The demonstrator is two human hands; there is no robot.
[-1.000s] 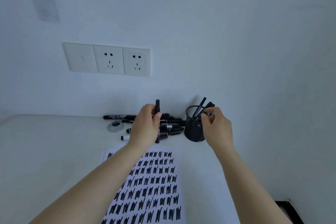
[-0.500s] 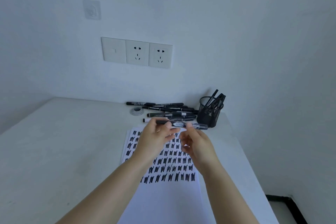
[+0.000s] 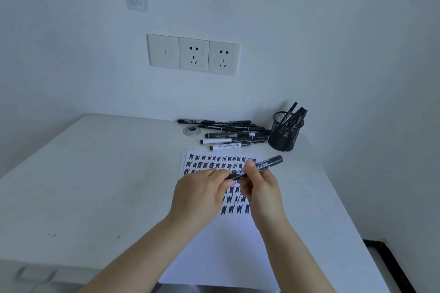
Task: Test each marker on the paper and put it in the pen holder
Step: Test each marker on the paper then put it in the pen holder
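Both hands on one marker (image 3: 257, 167), held above paper (image 3: 221, 245). Left hand (image 3: 202, 195) grip pinched tight on lower end, right hand (image 3: 259, 188) fingers curled round middle. Pile behind paper on counter (image 3: 95, 173), roughly ten loose markers (image 3: 228, 133), hard to count. One mesh pen holder (image 3: 284, 134) beside pile, few markers inside.

You hold a black marker (image 3: 256, 167) w/ a white label, tilted up to the right, above the paper (image 3: 214, 233). That white sheet lies flat on the worktop, its far half filled w/ rows of black scribbles, near half blank. Behind it, approx. a dozen loose markers (image 3: 228, 133) lie in a pile by the wall, some black, some white-barrelled. At right of the pile stands the black mesh pen holder (image 3: 284, 134), upright, several markers leaning inside.
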